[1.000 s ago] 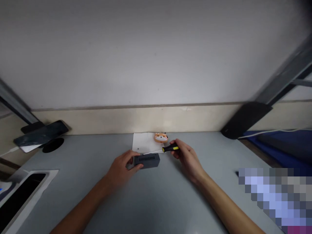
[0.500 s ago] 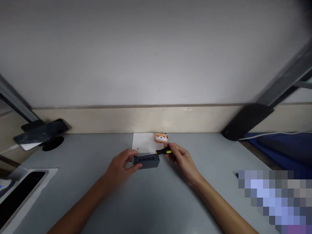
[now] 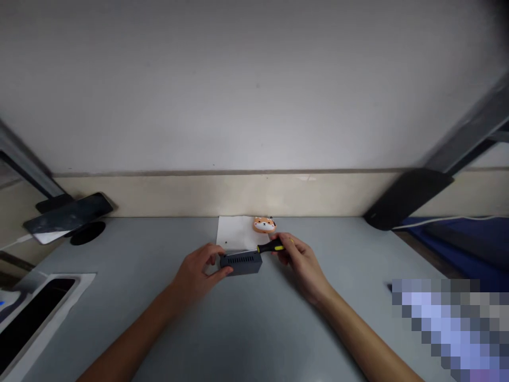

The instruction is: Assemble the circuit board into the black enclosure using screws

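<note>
A dark grey box with a row of vent slots (image 3: 244, 266) rests on the grey table. My left hand (image 3: 200, 269) grips its left end, thumb on the near side and fingers at the far side. In my right hand (image 3: 297, 258) is a screwdriver with a black and yellow handle (image 3: 271, 245). Its thin metal shaft lies low across the box's top, pointing left, with the tip near the left end by my left fingers. Whether the tip touches the box I cannot tell. Behind the box lies a white sheet of paper (image 3: 235, 229) with a small dark speck on it.
An orange animal-face case (image 3: 264, 225) sits on the paper's right part. At left, a phone leans on a stand (image 3: 69, 215), and a dark-screened device (image 3: 37, 323) lies nearer. A black upright object (image 3: 409, 199) stands at the back right. A blurred-out patch (image 3: 453, 329) covers the right edge.
The view has shifted very slightly. Both hands, the box and the screwdriver keep nearly the same pose.
</note>
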### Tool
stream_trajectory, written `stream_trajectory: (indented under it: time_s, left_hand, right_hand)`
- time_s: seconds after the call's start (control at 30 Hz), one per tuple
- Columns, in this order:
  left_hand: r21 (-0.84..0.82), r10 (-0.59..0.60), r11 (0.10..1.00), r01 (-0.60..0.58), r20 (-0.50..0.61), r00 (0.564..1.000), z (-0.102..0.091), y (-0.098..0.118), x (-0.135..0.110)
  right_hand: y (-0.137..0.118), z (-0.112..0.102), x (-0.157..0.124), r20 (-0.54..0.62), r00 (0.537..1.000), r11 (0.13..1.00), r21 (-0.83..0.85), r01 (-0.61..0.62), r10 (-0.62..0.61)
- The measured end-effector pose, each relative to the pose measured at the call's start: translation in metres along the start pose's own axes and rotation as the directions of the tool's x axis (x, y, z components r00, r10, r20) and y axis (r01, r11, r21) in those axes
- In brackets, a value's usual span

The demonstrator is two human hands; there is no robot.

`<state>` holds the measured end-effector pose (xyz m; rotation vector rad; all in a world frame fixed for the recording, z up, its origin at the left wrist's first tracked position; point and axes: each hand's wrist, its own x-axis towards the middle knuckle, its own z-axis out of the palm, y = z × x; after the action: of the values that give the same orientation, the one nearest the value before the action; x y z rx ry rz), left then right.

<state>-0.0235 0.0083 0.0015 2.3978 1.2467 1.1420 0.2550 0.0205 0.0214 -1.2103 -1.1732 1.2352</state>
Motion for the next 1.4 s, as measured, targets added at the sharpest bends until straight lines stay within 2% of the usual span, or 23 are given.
stream_trajectory:
  time_s: [0.3, 0.47, 0.73, 1.1, 1.4]
  left_hand:
    - [-0.025, -0.010, 1.000, 0.011, 0.005, 1.000, 0.000, 0.000, -0.001]
    - [-0.028, 0.062, 0.998, -0.062, -0.015, 0.998, 0.000, 0.001, 0.002]
    - [-0.031, 0.062, 0.997, -0.063, -0.031, 0.998, 0.002, 0.000, 0.001]
    - [-0.115, 0.017, 0.993, -0.019, -0.022, 1.000, -0.001, 0.005, 0.003]
    - [-0.240, -0.002, 0.970, -0.029, -0.128, 0.992, 0.001, 0.010, 0.009]
  right_hand:
    - [-0.001, 0.000, 0.001, -0.014, 1.000, 1.000, -0.002, 0.013, -0.013]
    - [-0.003, -0.001, -0.001, -0.014, 1.000, 0.998, -0.049, 0.025, -0.026]
    - [-0.003, 0.000, 0.000, -0.018, 0.999, 0.993, -0.112, 0.041, -0.043]
    - [-0.003, -0.003, 0.001, -0.002, 0.998, 0.997, -0.037, 0.061, -0.061]
    - [-0.001, -0.002, 0.000, -0.007, 0.999, 0.999, -0.014, 0.043, -0.043]
